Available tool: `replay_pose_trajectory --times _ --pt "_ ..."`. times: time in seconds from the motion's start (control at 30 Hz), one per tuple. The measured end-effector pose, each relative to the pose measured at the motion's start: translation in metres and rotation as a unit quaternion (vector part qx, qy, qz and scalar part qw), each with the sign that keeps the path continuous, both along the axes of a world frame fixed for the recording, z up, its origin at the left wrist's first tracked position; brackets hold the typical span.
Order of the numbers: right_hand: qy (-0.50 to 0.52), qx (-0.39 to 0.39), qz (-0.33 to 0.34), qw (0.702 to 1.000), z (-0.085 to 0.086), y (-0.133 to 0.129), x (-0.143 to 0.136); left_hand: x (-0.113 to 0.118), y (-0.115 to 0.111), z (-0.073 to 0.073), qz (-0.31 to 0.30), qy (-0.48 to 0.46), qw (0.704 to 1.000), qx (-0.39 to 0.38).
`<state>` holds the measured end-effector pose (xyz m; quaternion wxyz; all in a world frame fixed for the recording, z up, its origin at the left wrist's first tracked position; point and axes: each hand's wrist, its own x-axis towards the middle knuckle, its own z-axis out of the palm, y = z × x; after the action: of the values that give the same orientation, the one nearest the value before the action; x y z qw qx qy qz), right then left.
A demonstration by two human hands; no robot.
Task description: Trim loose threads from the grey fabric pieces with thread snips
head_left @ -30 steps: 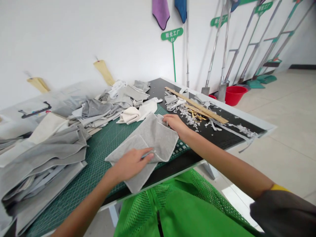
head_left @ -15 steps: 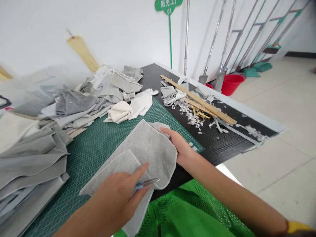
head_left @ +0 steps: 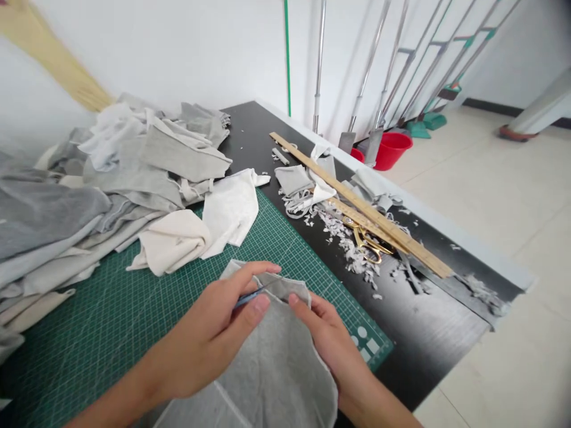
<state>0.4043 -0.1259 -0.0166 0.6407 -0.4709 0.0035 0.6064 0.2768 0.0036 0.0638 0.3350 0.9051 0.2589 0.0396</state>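
Observation:
A grey sewn cloth piece [head_left: 276, 362] hangs from my hands over the table's near side, its upper edge turned toward me. My right hand [head_left: 334, 333] is closed on its right edge, thumb in front and fingers behind. Small blue-handled thread snips [head_left: 248, 298] lie between the thumb and fingers of my left hand [head_left: 214, 327]; their tips are at the cloth's upper edge, beside my right thumb. That hand's index finger reaches over the cloth. Whether the blades are touching a thread cannot be made out.
A green cutting mat [head_left: 116, 321] covers much of the black table [head_left: 428, 339]. Grey and white cloths [head_left: 134, 160] are heaped at left, a cream cloth [head_left: 172, 238] nearer. Wooden rulers [head_left: 357, 202], gold-handled scissors [head_left: 368, 244] and scraps lie at right. A red bucket [head_left: 392, 151] stands beyond.
The cloth has been turned and its edge raised between both hands. My left hand has moved up with the snips to that edge, near my right thumb. The view has shifted right.

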Motion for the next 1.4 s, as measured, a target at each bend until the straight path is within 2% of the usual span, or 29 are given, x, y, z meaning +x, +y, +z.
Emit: replay_pose_trajectory --times 0.1,0.27,0.37,0.53,0.67,0.8,0.87,0.93,1.07,1.23,1.3,1.4 --pt "-0.013 -0.017 -0.002 1.000 0.003 0.002 0.004 0.001 0.000 -0.016 -0.028 -0.020 0.999 0.007" --pt "-0.047 -0.016 0.027 0.998 0.005 0.005 0.011 -0.005 0.002 -0.047 -0.040 -0.057 0.994 0.088" --pt "-0.088 0.001 0.039 0.995 0.006 0.002 0.012 -0.008 0.003 -0.056 -0.027 -0.092 0.991 0.095" --pt "-0.153 0.050 0.047 0.986 0.008 -0.007 0.010 -0.014 -0.003 -0.052 -0.029 -0.118 0.984 0.131" --pt "-0.187 0.091 0.033 0.978 0.006 -0.016 0.006 -0.012 -0.006 -0.036 -0.048 -0.109 0.979 0.167" --pt "-0.123 0.091 0.004 0.988 0.001 -0.023 0.004 0.000 -0.006 -0.014 -0.079 -0.072 0.972 0.210" --pt "-0.083 0.080 0.016 0.993 0.000 -0.024 0.005 0.007 -0.007 -0.007 -0.103 -0.034 0.965 0.239" --pt "-0.086 0.062 0.032 0.994 0.000 -0.021 0.007 0.013 -0.010 -0.004 -0.119 -0.012 0.961 0.251" --pt "-0.154 0.016 0.034 0.987 0.000 0.000 0.016 0.018 -0.010 -0.010 -0.123 -0.017 0.966 0.227" --pt "-0.216 0.015 0.053 0.975 -0.002 0.033 0.027 0.015 0.007 -0.029 -0.100 -0.063 0.977 0.175" --pt "-0.233 0.019 0.070 0.970 -0.003 0.037 0.026 0.011 0.015 -0.036 -0.080 -0.085 0.981 0.156" --pt "-0.246 0.033 0.086 0.965 -0.003 0.029 0.021 0.003 0.025 -0.045 -0.039 -0.109 0.985 0.131"
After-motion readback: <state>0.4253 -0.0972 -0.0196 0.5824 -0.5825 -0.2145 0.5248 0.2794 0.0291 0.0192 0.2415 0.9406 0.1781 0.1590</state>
